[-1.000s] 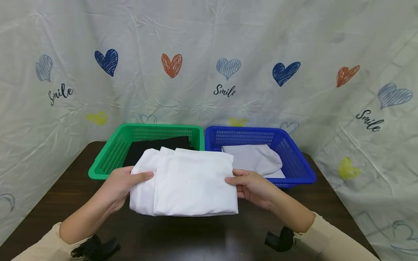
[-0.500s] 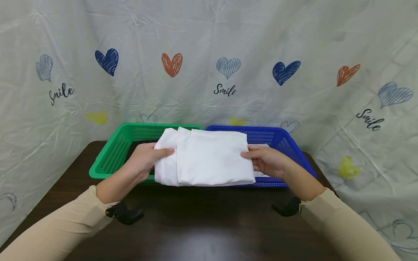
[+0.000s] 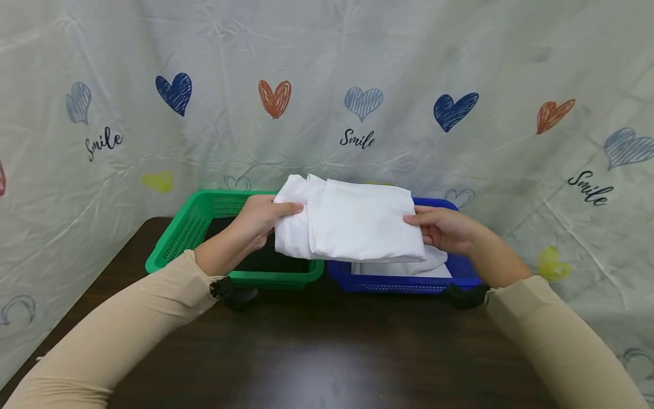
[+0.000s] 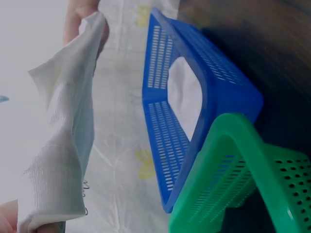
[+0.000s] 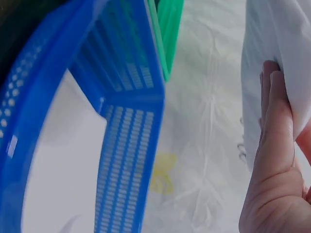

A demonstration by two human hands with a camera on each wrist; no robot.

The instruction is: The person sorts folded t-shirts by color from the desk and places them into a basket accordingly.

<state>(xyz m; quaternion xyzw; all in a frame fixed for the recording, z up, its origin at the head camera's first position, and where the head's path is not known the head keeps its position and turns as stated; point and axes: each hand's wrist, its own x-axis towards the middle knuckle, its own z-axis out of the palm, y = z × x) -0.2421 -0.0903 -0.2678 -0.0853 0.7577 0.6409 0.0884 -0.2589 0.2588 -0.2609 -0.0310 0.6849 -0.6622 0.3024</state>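
A folded white cloth is held up in the air between both hands, over the front part of the two baskets. My left hand pinches its left edge, thumb on top and fingers beneath. At the right edge my right hand grips it the same way; in the right wrist view its fingers lie under the fabric. Below the cloth stands the blue basket, with white cloth lying inside. To its left, the green basket contains black cloth.
Both baskets stand side by side on a dark brown table, near its back edge. Behind them hangs a white curtain printed with hearts and the word Smile. Dark wrist devices sit at both cuffs.
Both hands have carried the folded white cloth forward, up and to the right, from in front of the baskets to over them. The grip on each edge stays the same.
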